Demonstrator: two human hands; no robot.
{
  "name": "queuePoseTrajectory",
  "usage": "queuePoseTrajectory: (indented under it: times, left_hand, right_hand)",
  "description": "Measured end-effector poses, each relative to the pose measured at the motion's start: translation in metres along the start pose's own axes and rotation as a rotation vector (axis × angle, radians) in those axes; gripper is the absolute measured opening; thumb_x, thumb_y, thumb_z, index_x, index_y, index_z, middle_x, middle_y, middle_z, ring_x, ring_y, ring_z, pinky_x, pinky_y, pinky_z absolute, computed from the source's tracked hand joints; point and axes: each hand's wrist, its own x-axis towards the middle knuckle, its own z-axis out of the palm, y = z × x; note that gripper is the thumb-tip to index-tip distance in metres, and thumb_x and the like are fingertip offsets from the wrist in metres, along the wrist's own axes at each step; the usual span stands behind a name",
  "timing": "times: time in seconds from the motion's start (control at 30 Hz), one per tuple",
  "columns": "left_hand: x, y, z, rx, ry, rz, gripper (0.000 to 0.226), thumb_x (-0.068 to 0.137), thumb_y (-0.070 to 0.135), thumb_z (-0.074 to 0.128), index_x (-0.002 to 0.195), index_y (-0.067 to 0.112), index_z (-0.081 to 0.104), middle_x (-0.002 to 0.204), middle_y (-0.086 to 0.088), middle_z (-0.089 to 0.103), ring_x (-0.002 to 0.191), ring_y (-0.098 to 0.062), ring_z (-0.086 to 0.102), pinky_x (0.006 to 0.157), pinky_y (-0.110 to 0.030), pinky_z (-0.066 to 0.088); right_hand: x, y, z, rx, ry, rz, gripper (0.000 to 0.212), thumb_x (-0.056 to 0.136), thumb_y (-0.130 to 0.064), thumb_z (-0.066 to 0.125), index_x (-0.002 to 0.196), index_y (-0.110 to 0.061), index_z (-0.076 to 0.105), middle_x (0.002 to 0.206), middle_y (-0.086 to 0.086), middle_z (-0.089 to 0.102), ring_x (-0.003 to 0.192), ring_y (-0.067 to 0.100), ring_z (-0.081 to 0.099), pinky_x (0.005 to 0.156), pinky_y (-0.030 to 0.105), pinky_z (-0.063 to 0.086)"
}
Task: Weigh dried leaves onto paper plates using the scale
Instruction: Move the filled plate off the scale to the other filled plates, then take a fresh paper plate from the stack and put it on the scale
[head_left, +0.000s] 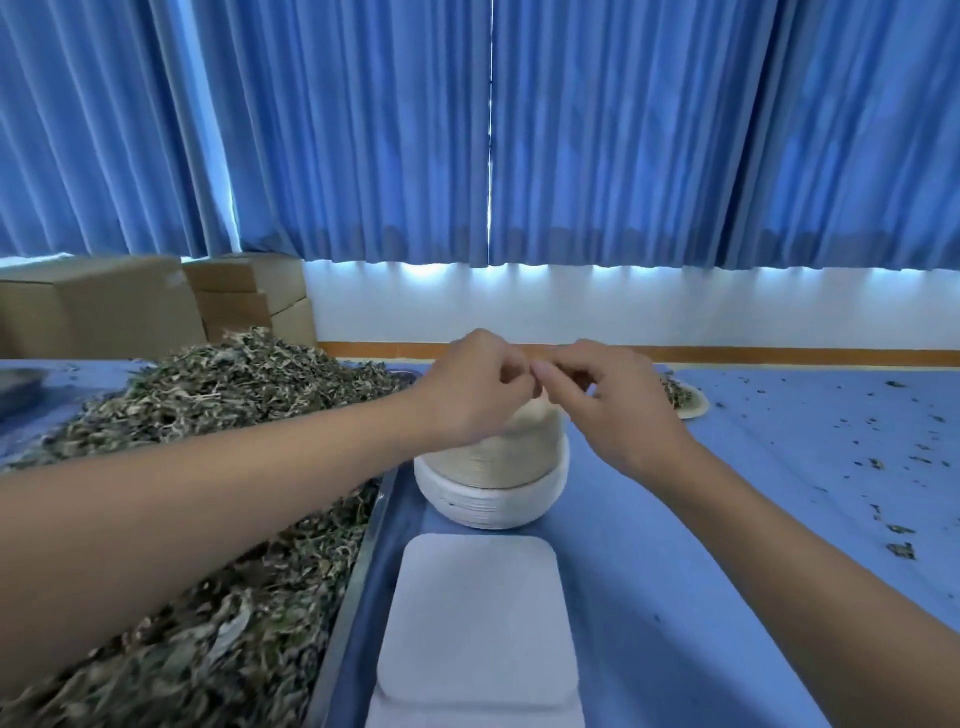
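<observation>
Curling together over the plate stack (493, 462), left hand (467, 389) meets right hand (618, 410)

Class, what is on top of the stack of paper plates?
The left hand and right hand meet over the stack of paper plates, fingers curled. They hide its top, so what they grip is unclear.

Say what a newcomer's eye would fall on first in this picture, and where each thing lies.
The blue curtains fill the whole upper half. On the left, a big heap of dried leaves lies in a metal tray. In the middle the left hand and right hand meet, fingers curled, over a stack of paper plates, with the white scale in front of it.
</observation>
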Motion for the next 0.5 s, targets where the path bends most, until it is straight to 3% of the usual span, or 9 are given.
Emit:
queuePoseTrajectory:
  times: [0.07, 0.13, 0.2, 0.3, 0.4, 0.5]
  left_hand:
    - [-0.014, -0.023, -0.020, 0.076, -0.006, 0.045, 0.020, 0.095, 0.020, 0.060, 0.085, 0.015, 0.077, 0.077, 0.000, 0.073, 0.071, -0.011, 0.064, 0.066, -0.034, 0.052]
    - [-0.023, -0.041, -0.031, 0.106, -0.005, 0.093, 0.016, 0.095, 0.024, 0.064, 0.089, 0.020, 0.079, 0.080, 0.011, 0.074, 0.076, 0.006, 0.062, 0.068, -0.018, 0.045]
    - [-0.028, -0.054, -0.035, 0.127, 0.002, 0.122, 0.015, 0.095, 0.025, 0.065, 0.092, 0.019, 0.079, 0.082, 0.014, 0.073, 0.078, 0.009, 0.061, 0.067, -0.007, 0.040]
    - [-0.034, -0.068, -0.031, 0.200, 0.005, 0.152, 0.016, 0.096, 0.025, 0.063, 0.097, 0.020, 0.078, 0.094, 0.012, 0.075, 0.089, -0.003, 0.063, 0.078, -0.017, 0.045]
    - [-0.037, -0.074, -0.026, 0.214, -0.031, 0.164, 0.016, 0.097, 0.024, 0.063, 0.102, 0.021, 0.077, 0.092, 0.015, 0.071, 0.089, -0.008, 0.060, 0.082, -0.028, 0.046]
    - [-0.037, -0.076, -0.025, 0.289, -0.073, 0.196, 0.019, 0.098, 0.029, 0.062, 0.110, 0.022, 0.074, 0.105, 0.012, 0.070, 0.098, -0.009, 0.061, 0.090, -0.034, 0.049]
  right_hand:
    - [0.002, -0.011, 0.003, -0.091, -0.170, -0.047, 0.015, 0.098, -0.033, 0.064, 0.102, -0.035, 0.079, 0.083, -0.010, 0.060, 0.073, 0.003, 0.054, 0.071, 0.029, 0.046]
    - [0.002, -0.015, 0.004, -0.250, -0.319, -0.071, 0.016, 0.097, -0.041, 0.064, 0.105, -0.040, 0.078, 0.093, -0.013, 0.055, 0.075, -0.004, 0.050, 0.069, 0.032, 0.044]
    - [0.001, -0.018, 0.004, -0.369, -0.408, -0.092, 0.018, 0.097, -0.045, 0.063, 0.107, -0.041, 0.077, 0.099, -0.015, 0.052, 0.077, -0.010, 0.048, 0.063, 0.029, 0.037]
    - [-0.001, -0.020, 0.006, -0.454, -0.441, -0.132, 0.019, 0.097, -0.047, 0.062, 0.109, -0.041, 0.076, 0.103, -0.015, 0.051, 0.080, -0.016, 0.047, 0.056, 0.024, 0.026]
    - [0.001, -0.022, 0.008, -0.520, -0.440, -0.144, 0.020, 0.098, -0.048, 0.060, 0.109, -0.041, 0.075, 0.107, -0.016, 0.051, 0.077, -0.003, 0.049, 0.057, 0.025, 0.025]
    - [0.003, -0.024, 0.013, -0.585, -0.467, -0.151, 0.023, 0.099, -0.048, 0.058, 0.113, -0.039, 0.074, 0.109, -0.015, 0.051, 0.079, 0.007, 0.047, 0.060, 0.030, 0.029]
